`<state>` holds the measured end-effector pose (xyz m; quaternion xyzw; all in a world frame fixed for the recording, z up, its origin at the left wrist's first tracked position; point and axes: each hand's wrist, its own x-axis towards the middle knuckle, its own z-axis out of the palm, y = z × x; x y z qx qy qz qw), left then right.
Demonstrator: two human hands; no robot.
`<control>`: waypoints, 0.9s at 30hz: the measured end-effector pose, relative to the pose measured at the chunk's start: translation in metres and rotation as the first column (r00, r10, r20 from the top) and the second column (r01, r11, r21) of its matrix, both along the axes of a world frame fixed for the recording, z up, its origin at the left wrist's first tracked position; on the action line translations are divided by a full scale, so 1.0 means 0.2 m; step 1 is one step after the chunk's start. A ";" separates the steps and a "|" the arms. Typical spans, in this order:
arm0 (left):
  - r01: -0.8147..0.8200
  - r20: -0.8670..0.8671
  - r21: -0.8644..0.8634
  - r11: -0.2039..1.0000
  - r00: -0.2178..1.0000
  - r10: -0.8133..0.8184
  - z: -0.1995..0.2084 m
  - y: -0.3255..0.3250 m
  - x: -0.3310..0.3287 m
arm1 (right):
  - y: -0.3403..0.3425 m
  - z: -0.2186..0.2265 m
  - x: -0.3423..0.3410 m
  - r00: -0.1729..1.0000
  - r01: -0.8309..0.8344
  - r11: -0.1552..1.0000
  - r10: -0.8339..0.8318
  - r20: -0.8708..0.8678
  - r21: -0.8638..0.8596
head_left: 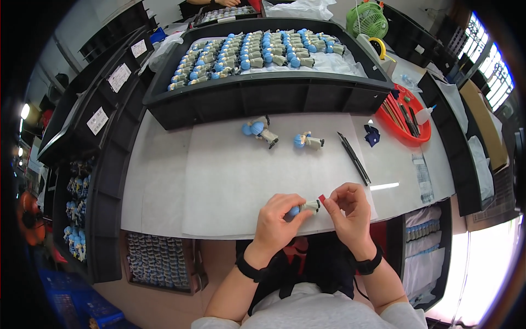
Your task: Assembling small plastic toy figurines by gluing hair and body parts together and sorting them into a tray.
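Observation:
Near the table's front edge, my left hand [278,220] grips a small figurine [310,206] by its blue head, with its pale body and dark feet pointing right. My right hand [349,214] pinches a small red piece [322,199] between thumb and fingertips, just beside the figurine's feet. Farther back on the white sheet lies a single figurine [308,141] with a blue head. To its left is a pair of figurines [260,131] lying close together. A black utility knife [354,158] rests at the right of them.
A large black tray [268,90] with rows of figurines stands across the back. At right are a red tray [425,135] of tools and a dark blue scrap [372,135]. Black crates [104,181] are stacked at left; a crate of figurines [159,260] sits below the table.

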<state>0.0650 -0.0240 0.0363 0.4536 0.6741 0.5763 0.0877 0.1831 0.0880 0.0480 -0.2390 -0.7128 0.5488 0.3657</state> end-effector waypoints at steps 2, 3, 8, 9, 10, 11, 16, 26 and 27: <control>0.002 0.052 -0.002 1.000 0.999 -0.002 -0.01 0.02 0.00 | -0.04 -0.04 0.00 1.000 -0.005 0.999 0.004 0.020 0.054; 0.011 0.054 -0.002 1.000 0.998 -0.010 -0.02 0.03 0.00 | -0.04 -0.04 -0.01 0.999 0.005 0.995 -0.009 0.033 0.104; -0.009 0.006 0.037 0.999 1.000 0.009 -0.02 0.03 0.00 | -0.03 -0.02 -0.04 0.995 0.000 0.985 -0.017 0.098 0.171; -0.010 0.007 0.037 0.999 1.000 0.010 -0.02 0.03 0.00 | -0.04 -0.03 -0.02 0.996 -0.009 0.982 -0.009 0.091 0.189; -0.016 0.003 0.029 0.999 1.000 0.016 -0.03 0.03 0.00 | -0.04 -0.04 -0.01 0.996 -0.019 0.978 0.001 0.085 0.206; -0.022 0.000 0.020 1.000 1.000 0.022 -0.03 0.03 0.01 | -0.03 -0.04 -0.01 0.996 -0.021 0.979 0.003 0.088 0.205; -0.013 -0.005 0.025 1.000 1.000 0.013 -0.03 0.03 -0.01 | -0.04 0.03 -0.08 0.992 -0.007 0.963 -0.027 0.122 0.270; 0.004 0.012 0.007 1.000 1.000 -0.005 -0.03 0.02 -0.01 | -0.04 0.03 -0.07 0.991 -0.020 0.968 -0.013 0.130 0.250; 0.004 0.012 0.011 1.000 1.000 -0.004 -0.02 0.03 -0.02 | -0.04 0.02 -0.07 0.992 -0.020 0.967 -0.013 0.129 0.253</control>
